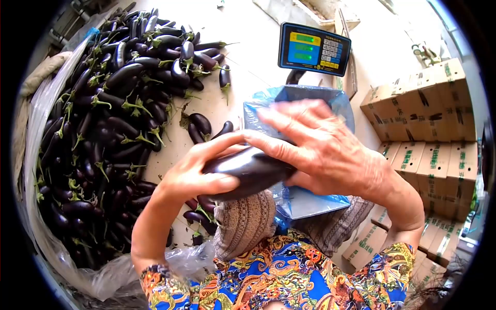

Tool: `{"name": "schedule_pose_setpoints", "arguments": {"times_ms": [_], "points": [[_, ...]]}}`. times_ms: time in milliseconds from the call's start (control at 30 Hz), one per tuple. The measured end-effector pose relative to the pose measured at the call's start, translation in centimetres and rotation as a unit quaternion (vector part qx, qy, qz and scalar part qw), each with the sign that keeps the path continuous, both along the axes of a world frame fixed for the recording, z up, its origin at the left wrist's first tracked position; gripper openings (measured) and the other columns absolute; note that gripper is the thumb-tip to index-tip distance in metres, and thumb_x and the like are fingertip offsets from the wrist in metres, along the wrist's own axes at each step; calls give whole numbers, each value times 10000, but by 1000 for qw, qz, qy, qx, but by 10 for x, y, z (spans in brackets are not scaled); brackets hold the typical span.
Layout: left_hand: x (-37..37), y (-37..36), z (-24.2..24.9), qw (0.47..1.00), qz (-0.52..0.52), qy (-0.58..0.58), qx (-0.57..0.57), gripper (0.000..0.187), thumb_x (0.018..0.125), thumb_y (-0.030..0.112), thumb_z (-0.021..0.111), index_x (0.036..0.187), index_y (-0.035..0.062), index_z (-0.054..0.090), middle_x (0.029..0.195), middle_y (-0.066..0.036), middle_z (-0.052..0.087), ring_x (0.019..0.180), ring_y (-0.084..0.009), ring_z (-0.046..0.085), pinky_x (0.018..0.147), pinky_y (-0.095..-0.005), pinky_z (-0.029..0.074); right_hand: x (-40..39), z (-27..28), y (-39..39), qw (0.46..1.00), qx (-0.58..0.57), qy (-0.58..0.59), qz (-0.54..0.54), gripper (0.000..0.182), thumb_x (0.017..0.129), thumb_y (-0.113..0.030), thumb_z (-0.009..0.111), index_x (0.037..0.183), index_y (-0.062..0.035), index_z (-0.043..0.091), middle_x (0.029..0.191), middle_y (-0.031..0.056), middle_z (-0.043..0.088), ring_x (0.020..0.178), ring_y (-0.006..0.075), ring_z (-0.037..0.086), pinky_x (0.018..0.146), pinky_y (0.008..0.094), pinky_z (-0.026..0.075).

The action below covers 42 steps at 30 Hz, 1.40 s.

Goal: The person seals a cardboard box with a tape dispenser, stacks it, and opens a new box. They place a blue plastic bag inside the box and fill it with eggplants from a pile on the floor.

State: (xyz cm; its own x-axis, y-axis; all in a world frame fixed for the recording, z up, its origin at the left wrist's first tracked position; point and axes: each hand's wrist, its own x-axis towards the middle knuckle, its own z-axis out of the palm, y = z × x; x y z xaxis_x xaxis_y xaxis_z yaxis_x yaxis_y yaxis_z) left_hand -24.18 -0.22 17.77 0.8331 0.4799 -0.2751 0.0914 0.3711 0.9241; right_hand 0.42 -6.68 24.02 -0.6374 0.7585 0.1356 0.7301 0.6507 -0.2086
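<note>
A dark purple eggplant [247, 170] lies crosswise in front of me, held at both ends. My left hand [199, 173] grips its left end with the thumb over the top. Over its right end wraps my right hand [320, 147], fingers spread and pointing left. Just behind the hands stands a box lined with blue plastic [297, 101], partly hidden by them.
A big heap of eggplants [108, 129] lies on clear plastic sheeting at the left, with a few loose ones [199, 126] near the box. A digital scale display [313, 49] stands behind the box. Stacked cardboard boxes [429, 129] fill the right side.
</note>
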Motion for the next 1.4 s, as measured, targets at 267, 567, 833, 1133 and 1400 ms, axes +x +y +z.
{"name": "schedule_pose_setpoints", "arguments": {"times_ms": [267,567,833,1133,1400], "points": [[13,24,-67,997,75,-19,-5,524,990,246,520,1428,-16,402,1247,-203,611,1068,-262,641,836,-329,552,87,-72,-46,751,-470,200,-418,821,753,-611,650,1248,32,526,1112,238,634,1029,320,630,924,418,461],[-116,-38,-132,932,333,139,-18,381,972,218,581,1287,6,553,1118,-126,667,974,-167,646,832,-292,521,111,-343,-24,686,-444,334,-470,622,874,-364,684,1349,-3,506,1217,134,621,1027,267,593,894,402,485],[-246,-43,-67,555,498,439,501,357,798,-6,615,1153,22,611,1161,-151,601,1077,-327,578,942,-390,471,153,-454,-42,823,-378,112,-409,735,876,-399,638,1424,28,399,1441,251,454,1328,352,442,1075,394,379],[-387,-31,-57,253,125,729,623,376,815,132,594,1187,91,564,1208,-111,548,1253,-322,452,999,-471,375,138,-382,-24,839,-407,-23,-361,798,789,-511,697,1335,33,490,1237,321,582,1180,457,553,979,460,476],[-203,-5,0,557,239,423,674,717,760,-48,717,1413,63,445,1150,-140,624,1015,-303,617,893,-399,488,102,-196,-20,923,-335,-46,-181,318,783,-170,697,1061,-30,631,956,230,649,920,427,620,777,487,517]]}}
